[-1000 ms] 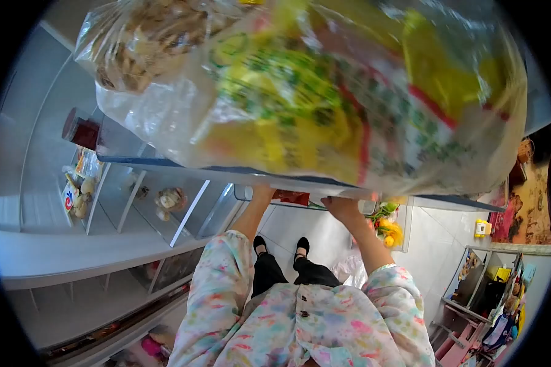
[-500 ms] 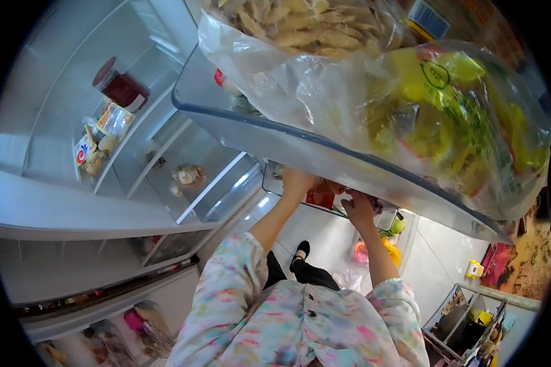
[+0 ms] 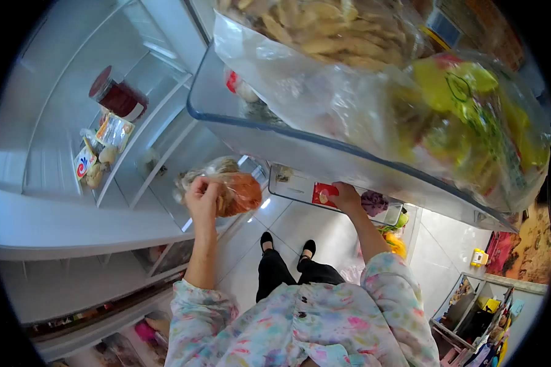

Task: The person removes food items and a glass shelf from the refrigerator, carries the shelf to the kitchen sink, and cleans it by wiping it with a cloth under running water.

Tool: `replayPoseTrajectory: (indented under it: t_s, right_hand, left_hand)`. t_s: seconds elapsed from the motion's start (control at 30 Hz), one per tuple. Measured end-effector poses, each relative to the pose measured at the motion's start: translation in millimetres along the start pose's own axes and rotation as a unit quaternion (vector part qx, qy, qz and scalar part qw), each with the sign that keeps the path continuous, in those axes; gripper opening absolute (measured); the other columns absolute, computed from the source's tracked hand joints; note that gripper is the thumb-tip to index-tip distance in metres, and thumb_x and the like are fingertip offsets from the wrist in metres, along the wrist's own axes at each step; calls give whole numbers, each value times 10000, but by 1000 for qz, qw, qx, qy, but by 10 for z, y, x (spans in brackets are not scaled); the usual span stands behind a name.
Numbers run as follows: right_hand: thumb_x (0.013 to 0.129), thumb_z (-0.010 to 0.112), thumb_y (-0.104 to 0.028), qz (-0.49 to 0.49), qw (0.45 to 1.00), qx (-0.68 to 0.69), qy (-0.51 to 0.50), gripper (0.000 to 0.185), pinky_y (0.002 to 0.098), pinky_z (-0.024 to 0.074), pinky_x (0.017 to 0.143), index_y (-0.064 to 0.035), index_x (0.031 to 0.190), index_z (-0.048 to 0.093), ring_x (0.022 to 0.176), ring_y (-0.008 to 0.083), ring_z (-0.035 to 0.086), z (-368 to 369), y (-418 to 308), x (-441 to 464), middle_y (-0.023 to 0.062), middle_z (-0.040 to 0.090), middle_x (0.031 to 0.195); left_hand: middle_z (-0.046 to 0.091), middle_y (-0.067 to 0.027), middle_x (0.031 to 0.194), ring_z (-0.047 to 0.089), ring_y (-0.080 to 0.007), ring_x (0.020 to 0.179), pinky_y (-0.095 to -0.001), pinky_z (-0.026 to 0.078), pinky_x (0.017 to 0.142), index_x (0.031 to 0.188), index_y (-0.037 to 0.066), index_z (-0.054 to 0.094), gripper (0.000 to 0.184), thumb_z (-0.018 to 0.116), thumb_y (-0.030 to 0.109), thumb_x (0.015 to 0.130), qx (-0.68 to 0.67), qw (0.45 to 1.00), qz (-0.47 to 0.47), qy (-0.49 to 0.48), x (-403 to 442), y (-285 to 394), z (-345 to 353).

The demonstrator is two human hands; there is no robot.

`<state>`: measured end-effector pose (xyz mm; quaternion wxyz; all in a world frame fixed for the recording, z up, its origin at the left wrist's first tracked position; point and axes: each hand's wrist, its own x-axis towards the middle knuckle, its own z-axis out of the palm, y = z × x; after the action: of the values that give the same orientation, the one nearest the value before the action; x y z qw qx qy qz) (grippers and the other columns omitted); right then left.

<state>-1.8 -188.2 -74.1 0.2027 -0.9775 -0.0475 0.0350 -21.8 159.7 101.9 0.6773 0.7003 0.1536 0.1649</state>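
Observation:
My left hand [image 3: 204, 194] is closed on a clear plastic bag [image 3: 242, 191] with orange and brownish food inside. The bag hangs before the door shelves on the left. Beneath the big upper drawer, my right hand [image 3: 347, 199] has its fingers on a red packet [image 3: 324, 194], apparently gripping its right edge. That packet is at a lower clear bin [image 3: 300, 194], where a purple bundle [image 3: 373, 202] also lies to the right of my hand.
A clear drawer [image 3: 324, 137] juts out overhead, loaded with a bag of pale dried slices [image 3: 324, 27] and a bag of greens [image 3: 471, 122]. Fridge shelves at left hold a dark red jar [image 3: 121, 96] and small packets [image 3: 113, 131]. A crate [image 3: 471, 318] stands at lower right.
My left hand has come out from under the upper drawer and moved left, carrying the bag of orange food. My right hand has shifted slightly left onto the red packet.

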Motion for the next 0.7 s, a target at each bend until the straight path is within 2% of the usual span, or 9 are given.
replayPoseTrajectory:
  t_s: [0.1, 0.13, 0.23, 0.3, 0.33, 0.43, 0.47, 0.57, 0.7]
  right_hand:
    - [644, 662, -391, 42, 996, -52, -57, 477, 393, 450, 810, -58, 977, 579, 958, 321, 552, -99, -336, 109, 170, 592, 969]
    - [604, 693, -350, 57, 994, -80, -42, 445, 415, 451, 793, -60, 918, 571, 951, 326, 546, -83, -401, 111, 171, 586, 958]
    - [590, 705, -300, 36, 998, -27, -51, 390, 426, 453, 769, -62, 867, 567, 929, 334, 533, -249, -486, 159, 162, 572, 934]
    - [576, 723, -272, 40, 992, -67, -104, 344, 424, 453, 752, -74, 816, 575, 903, 337, 512, -237, -458, 195, 141, 540, 888]
    - [582, 722, -269, -2, 993, -105, -59, 317, 418, 451, 752, -79, 790, 577, 897, 339, 506, -126, -391, 183, 135, 527, 873]
    - [594, 721, -260, -38, 987, -153, -8, 269, 411, 444, 747, -86, 740, 576, 874, 341, 500, 129, -218, 169, 121, 499, 854]
    - [585, 727, -246, -60, 992, -107, 18, 268, 403, 441, 741, -89, 733, 568, 869, 328, 507, 90, -230, 127, 122, 521, 862]
    - [574, 735, -221, 20, 994, -106, -24, 260, 399, 440, 741, -94, 728, 568, 865, 316, 512, 80, -236, 118, 118, 544, 869]
    - [568, 728, -176, 47, 990, -64, -119, 283, 377, 453, 665, -69, 771, 562, 757, 300, 549, 51, -193, 230, 126, 555, 790]
  left_hand:
    - [536, -2, 577, 498, -74, 528, -214, 378, 486, 709, 16, 570, 74, 540, 47, 769, 28, 999, -2, 29, 358, -185, -119]
    - [544, -16, 565, 517, -94, 530, -231, 396, 497, 713, 15, 574, 85, 542, 69, 770, 30, 999, -9, 30, 488, -308, -144]
    - [577, -94, 574, 569, -201, 547, -307, 433, 529, 742, 28, 589, 153, 556, 176, 764, 227, 967, 39, 107, 949, -927, -240]
    - [596, -140, 637, 589, -285, 590, -372, 447, 572, 781, 57, 604, 218, 570, 270, 747, 256, 961, 19, 104, 1138, -1092, -254]
    - [608, -137, 685, 589, -326, 640, -393, 448, 586, 772, 66, 607, 210, 575, 272, 749, 297, 947, 30, 120, 1189, -1010, -216]
    - [616, -130, 741, 586, -342, 691, -422, 445, 610, 776, 72, 609, 205, 564, 271, 755, 355, 929, 34, 101, 1461, -1324, -251]
    - [618, -131, 796, 580, -349, 740, -437, 441, 633, 779, 74, 606, 204, 549, 269, 762, 361, 928, 37, 85, 1565, -1497, -271]
    - [616, -146, 810, 583, -346, 774, -439, 444, 653, 795, 79, 612, 210, 550, 275, 755, 410, 910, 8, 57, 1709, -1741, -314]
    - [617, -169, 857, 581, -349, 818, -427, 454, 685, 851, 82, 623, 262, 586, 307, 722, 404, 912, -65, 15, 1836, -2080, -377]
